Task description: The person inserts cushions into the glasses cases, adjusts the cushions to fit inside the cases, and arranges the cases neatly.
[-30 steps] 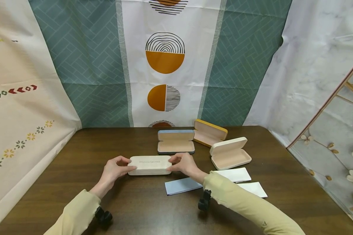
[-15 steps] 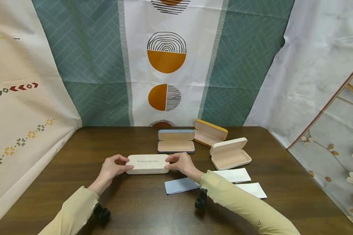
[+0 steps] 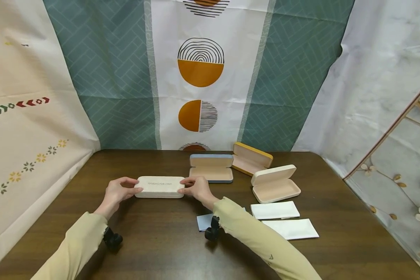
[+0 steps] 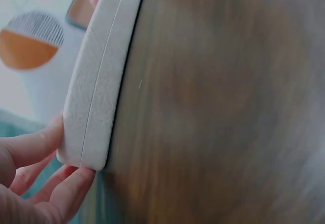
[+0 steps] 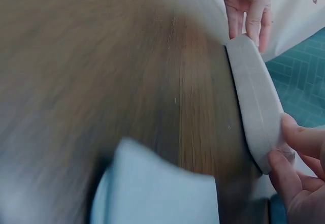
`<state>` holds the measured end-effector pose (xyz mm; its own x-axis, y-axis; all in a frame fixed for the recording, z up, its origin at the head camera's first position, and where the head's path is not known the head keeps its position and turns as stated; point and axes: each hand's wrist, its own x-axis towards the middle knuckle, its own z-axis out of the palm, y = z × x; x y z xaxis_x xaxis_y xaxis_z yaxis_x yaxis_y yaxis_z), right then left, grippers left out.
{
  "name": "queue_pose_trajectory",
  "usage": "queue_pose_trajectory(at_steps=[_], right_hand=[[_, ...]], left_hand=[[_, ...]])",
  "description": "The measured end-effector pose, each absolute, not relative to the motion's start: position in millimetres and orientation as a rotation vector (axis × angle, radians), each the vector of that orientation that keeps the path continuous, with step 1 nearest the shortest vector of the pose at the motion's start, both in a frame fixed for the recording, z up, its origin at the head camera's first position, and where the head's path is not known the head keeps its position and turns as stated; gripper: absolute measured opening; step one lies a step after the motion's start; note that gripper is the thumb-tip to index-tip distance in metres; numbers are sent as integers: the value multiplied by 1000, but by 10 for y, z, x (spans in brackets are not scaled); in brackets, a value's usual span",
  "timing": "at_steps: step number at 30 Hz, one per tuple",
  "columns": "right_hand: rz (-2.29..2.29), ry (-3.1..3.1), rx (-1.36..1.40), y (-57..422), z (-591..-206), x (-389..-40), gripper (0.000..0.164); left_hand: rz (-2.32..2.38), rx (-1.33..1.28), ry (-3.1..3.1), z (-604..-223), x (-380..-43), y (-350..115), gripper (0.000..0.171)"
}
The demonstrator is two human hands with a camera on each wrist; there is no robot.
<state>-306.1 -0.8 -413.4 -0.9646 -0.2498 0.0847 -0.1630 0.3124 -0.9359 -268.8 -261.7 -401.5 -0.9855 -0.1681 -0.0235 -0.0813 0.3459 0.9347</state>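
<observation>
A closed white glasses case [image 3: 159,187] with lettering on its lid lies on the left half of the dark wooden table [image 3: 154,233]. My left hand [image 3: 117,193] grips its left end between thumb and fingers. At the other end, my right hand [image 3: 198,189] holds it the same way. The left wrist view shows the seam along the side of the case [image 4: 101,76], its lid down. In the right wrist view both hands touch opposite ends of the case [image 5: 256,102]. What the case contains is hidden.
Open glasses cases stand to the right: a blue one [image 3: 211,181], a yellow one [image 3: 252,155] and a white one [image 3: 276,190]. Two folded white cloths [image 3: 275,210] lie in front of them. A light blue cloth [image 3: 203,222] sits partly under the right forearm.
Both hands have slid the closed white case left and slightly away from me across the table. The right forearm now covers more of the blue cloth. The open cases stay put.
</observation>
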Motion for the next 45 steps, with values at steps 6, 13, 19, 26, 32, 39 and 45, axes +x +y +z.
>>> queue_pose_trajectory(at_steps=[6,13,19,26,32,39,45], right_hand=[[-1742,2537,-367,-296,-4157,-3154,24],[-1780,2542,-376,-523,-4168,-3301,21],[-1789,2569,-397,-604,-4183,-3394,20],[-1834,2509,-369,-623,-4187,-3433,22],[-1865,2442,-397,-599,-4157,-3428,23],[-1943,2249,-492,-398,-4010,-3400,31],[-1993,2135,-544,-98,-3891,-3362,33]], left_hand=[[-1796,231,-2426,-4071,-2790,-2848,53],[-1857,222,-2328,-4132,-2885,-3036,55],[-1909,189,-2288,-4146,-2944,-3119,57],[-1941,167,-2283,-4144,-2967,-3162,58],[-1644,140,-2436,-4117,-2974,-3131,51],[-1342,65,-2503,-3955,-2929,-3042,40],[-1230,25,-2401,-3707,-2884,-2831,30]])
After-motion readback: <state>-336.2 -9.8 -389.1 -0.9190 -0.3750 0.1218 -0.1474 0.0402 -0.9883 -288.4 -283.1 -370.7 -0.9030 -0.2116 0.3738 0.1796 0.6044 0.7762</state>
